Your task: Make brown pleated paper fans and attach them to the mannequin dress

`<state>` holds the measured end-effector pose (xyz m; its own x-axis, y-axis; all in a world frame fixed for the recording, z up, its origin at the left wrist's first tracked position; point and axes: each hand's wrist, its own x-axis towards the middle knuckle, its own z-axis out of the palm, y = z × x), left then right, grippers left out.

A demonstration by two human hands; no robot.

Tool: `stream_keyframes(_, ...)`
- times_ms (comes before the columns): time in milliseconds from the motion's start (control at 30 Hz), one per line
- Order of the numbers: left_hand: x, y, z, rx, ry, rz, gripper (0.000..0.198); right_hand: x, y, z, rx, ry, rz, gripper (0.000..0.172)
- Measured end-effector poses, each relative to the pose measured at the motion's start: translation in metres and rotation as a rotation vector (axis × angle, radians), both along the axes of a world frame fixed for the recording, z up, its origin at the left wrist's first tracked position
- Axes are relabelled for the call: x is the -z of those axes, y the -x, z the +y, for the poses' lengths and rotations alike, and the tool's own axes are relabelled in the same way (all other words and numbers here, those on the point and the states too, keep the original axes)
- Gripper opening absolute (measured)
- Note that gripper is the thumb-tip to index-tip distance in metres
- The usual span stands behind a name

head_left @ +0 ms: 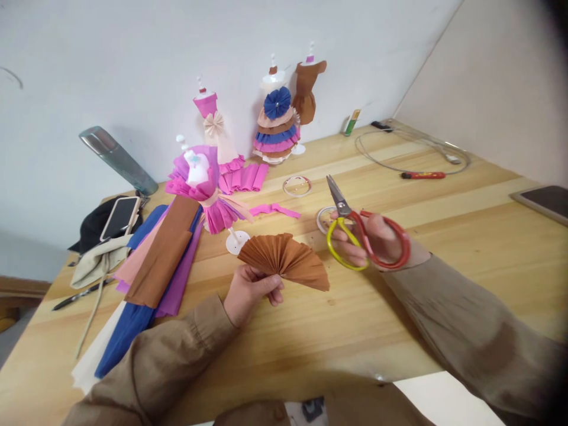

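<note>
My left hand (257, 291) pinches the gathered base of a brown pleated paper fan (286, 257), which spreads out above the table. To the right, my right hand (370, 236) holds scissors (339, 198) with one yellow and one red handle, fingers through the loops. The blades point up and away, nearly together, apart from the fan. Just behind the fan, a small mannequin (198, 171) in a magenta and purple paper dress stands on a white round base.
Crepe paper strips (162, 260) lie at the left beside a phone (120, 218) and a pouch (100, 263). Dressed mannequins (276, 133) stand by the wall. Wire rings (297, 186), a magenta strip (275, 209), a red cutter (423, 176) and a cable (370, 155) lie beyond my hands.
</note>
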<state>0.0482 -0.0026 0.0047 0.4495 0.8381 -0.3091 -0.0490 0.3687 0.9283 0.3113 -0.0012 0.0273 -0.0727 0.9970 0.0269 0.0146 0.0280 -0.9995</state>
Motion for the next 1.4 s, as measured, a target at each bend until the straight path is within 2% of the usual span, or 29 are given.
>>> stream_keyframes(100, -0.001, -0.001, 0.0, 0.003, -0.012, 0.004, 0.039, -0.002, -0.006, -0.001, -0.112, 0.175, 0.128, 0.077)
stream_keyframes(133, -0.001, -0.001, 0.0, 0.004, -0.014, 0.005, 0.039, -0.003, -0.007, -0.001, -0.114, 0.186, 0.15, 0.075)
stream_keyframes(233, -0.001, -0.001, 0.0, -0.003, -0.014, -0.003, 0.038, -0.006, -0.007, 0.001, -0.098, 0.127, 0.23, 0.07)
stream_keyframes(333, 0.0, -0.001, 0.0, -0.01, -0.01, -0.019, 0.036, -0.006, -0.008, 0.0, -0.106, 0.045, 0.248, 0.076)
stream_keyframes(467, 0.001, 0.0, 0.0, -0.017, -0.02, -0.013, 0.035, -0.008, -0.013, -0.008, -0.128, -0.052, 0.0, 0.084)
stream_keyframes(600, 0.001, 0.001, -0.001, -0.014, -0.029, 0.005, 0.036, -0.023, -0.015, -0.019, -0.235, -0.177, -0.416, 0.063)
stream_keyframes(700, 0.0, 0.0, -0.003, -0.012, -0.037, 0.02, 0.035, -0.035, -0.01, -0.025, -0.26, -0.224, -0.596, 0.057)
stream_keyframes(1000, -0.008, -0.003, -0.004, 0.01, -0.071, 0.08, 0.034, -0.044, 0.009, -0.026, -0.348, -0.231, -0.776, 0.053)
stream_keyframes(1200, -0.006, -0.002, -0.003, 0.039, -0.061, 0.06, 0.033, -0.046, 0.012, -0.023, -0.353, -0.232, -0.764, 0.048)
stream_keyframes(1400, -0.005, -0.001, -0.003, 0.057, -0.055, 0.045, 0.033, -0.042, 0.005, -0.02, -0.374, -0.376, -0.776, 0.045)
